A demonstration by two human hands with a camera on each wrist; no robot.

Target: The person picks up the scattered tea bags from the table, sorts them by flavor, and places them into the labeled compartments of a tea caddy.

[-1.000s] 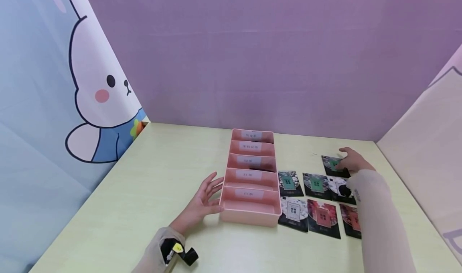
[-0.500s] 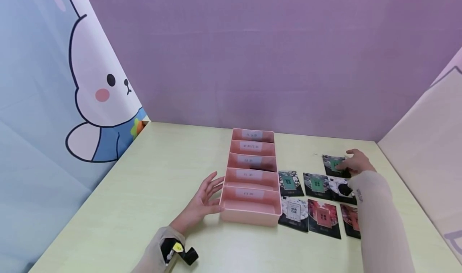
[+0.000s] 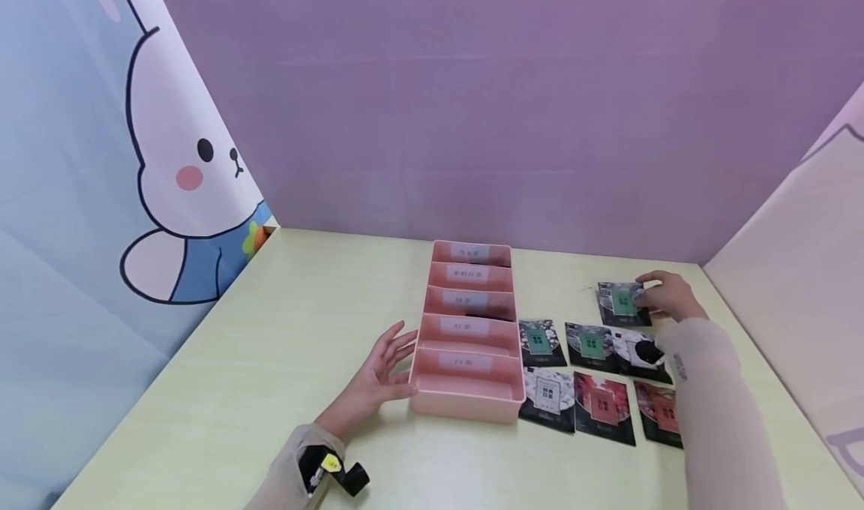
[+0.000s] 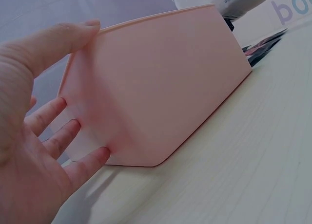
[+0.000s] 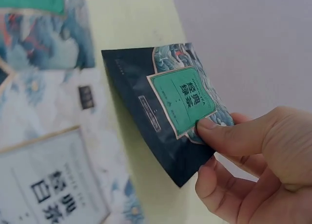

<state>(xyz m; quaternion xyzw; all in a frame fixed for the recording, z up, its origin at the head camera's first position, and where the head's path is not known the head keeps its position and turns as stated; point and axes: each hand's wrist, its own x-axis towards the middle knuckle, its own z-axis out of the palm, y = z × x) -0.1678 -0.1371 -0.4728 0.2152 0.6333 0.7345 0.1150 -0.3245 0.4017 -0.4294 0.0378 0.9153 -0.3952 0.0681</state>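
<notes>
Green tea sachet (image 3: 617,302): we find it at the far right of the table (image 3: 324,285), beyond the other sachets; the close view shows it tilted, green label upward and at least partly raised, though we cannot tell whether an edge touches the tabletop.
Right hand (image 3: 668,296): we see it pinching that sachet at its right edge, thumb on the printed face, other fingers beneath.
Middle row: nearer the person we see a green-labelled sachet (image 3: 590,346) and a white tea sachet (image 3: 631,350) meeting at their edges; a floral sachet (image 3: 538,343) with a green label lies to their left, right beside the box.
Front row: we count a white-labelled sachet (image 3: 550,399), a red-labelled sachet (image 3: 603,407) and a second red sachet (image 3: 660,412), the last partly covered by the right sleeve (image 3: 722,420).
Pink box (image 3: 466,406): to the left of the sachets we have five compartments in a line running away from the person, each with a pale label; something dark shows in the middle one.
Left hand (image 3: 371,382): we see it loosely spread at the box's near left corner, thumb on the rim, fingertips against the side wall, not clasping it.
Left cuff (image 3: 293,461): we notice a black device (image 3: 354,480) there.
Backdrop: we face a purple cloth (image 3: 506,105), with a rabbit print (image 3: 178,157) to the left.
</notes>
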